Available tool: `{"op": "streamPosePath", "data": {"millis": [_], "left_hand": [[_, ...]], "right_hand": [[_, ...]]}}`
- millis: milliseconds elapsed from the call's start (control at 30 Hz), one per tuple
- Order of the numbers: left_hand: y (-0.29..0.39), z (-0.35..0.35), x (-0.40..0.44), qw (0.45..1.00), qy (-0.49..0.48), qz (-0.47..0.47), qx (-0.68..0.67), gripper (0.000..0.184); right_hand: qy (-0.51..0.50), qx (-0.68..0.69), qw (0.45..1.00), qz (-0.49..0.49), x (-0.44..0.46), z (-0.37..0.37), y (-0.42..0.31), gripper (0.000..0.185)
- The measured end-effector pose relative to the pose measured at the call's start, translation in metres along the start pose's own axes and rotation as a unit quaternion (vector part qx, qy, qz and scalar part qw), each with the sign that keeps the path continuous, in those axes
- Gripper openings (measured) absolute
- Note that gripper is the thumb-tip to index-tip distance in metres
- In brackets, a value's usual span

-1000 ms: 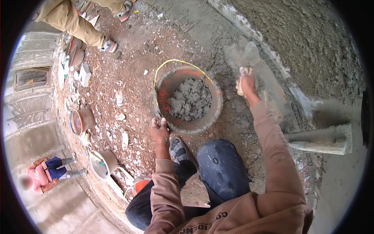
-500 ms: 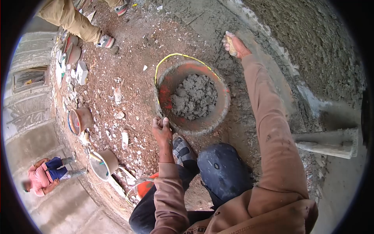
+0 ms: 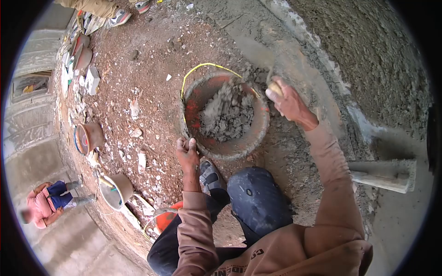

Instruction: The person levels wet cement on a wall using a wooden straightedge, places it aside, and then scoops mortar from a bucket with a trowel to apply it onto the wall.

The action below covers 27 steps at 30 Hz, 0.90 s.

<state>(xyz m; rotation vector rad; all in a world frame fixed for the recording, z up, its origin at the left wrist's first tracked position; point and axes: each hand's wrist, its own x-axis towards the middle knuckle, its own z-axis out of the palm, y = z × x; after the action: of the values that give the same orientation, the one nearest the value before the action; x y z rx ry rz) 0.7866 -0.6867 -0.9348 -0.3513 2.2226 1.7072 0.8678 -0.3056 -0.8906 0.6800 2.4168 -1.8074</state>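
Note:
A round bucket [image 3: 258,133] with a yellow handle holds lumpy grey mortar [image 3: 228,117], part of it blurred by motion. My left hand [image 3: 188,152] is closed on the bucket's near left rim. Just beyond the right rim, my right hand [image 3: 286,99] grips the wooden handle of a trowel [image 3: 255,51]. The trowel's blade is smeared by motion over the grey ground above the bucket.
A wet mortar surface [image 3: 363,60] slopes at the right, above a grey-coated board [image 3: 384,175]. Buckets [image 3: 94,135] and a pale tub [image 3: 123,186] stand at the left. One person [image 3: 46,202] stands far left; another person's shoe [image 3: 120,17] shows at top.
My right hand has come back toward the bucket with the trowel, whose blade shows again. Some mortar in the bucket is now blurred. The person at the top has shifted up out of view partly.

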Motion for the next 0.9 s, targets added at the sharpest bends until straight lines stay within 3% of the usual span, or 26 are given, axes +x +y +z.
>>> {"op": "streamPosePath", "data": {"millis": [33, 167, 367, 500, 733, 833, 900], "left_hand": [[-0.002, 0.0, 0.001, 1.0, 0.002, 0.003, -0.005, 0.012], [0.003, 0.002, -0.003, 1.0, 0.01, 0.009, 0.015, 0.012], [0.007, 0.003, -0.004, 1.0, 0.005, -0.013, -0.004, 0.013], [0.008, 0.002, -0.005, 1.0, -0.003, -0.025, -0.006, 0.013], [0.014, 0.002, -0.007, 0.999, 0.0, -0.01, 0.035, 0.014], [0.01, -0.001, -0.005, 0.999, -0.021, -0.01, 0.028, 0.014], [0.006, -0.002, -0.003, 1.0, -0.019, -0.024, 0.003, 0.013]], "right_hand": [[0.037, 0.054, 0.991, 0.12, 0.002, 0.001, -0.006, 0.055], [0.197, 0.234, 0.916, 0.261, 0.08, -0.002, 0.056, 0.04], [0.098, 0.372, 0.897, 0.219, 0.235, -0.011, 0.088, 0.032], [0.052, 0.415, 0.893, 0.163, 0.272, -0.013, 0.087, 0.034], [0.03, 0.391, 0.917, 0.08, 0.196, -0.002, 0.056, 0.037], [0.002, 0.285, 0.958, 0.038, 0.118, 0.002, 0.0, 0.043], [-0.072, 0.167, 0.983, 0.004, 0.071, -0.001, -0.011, 0.051]]}}
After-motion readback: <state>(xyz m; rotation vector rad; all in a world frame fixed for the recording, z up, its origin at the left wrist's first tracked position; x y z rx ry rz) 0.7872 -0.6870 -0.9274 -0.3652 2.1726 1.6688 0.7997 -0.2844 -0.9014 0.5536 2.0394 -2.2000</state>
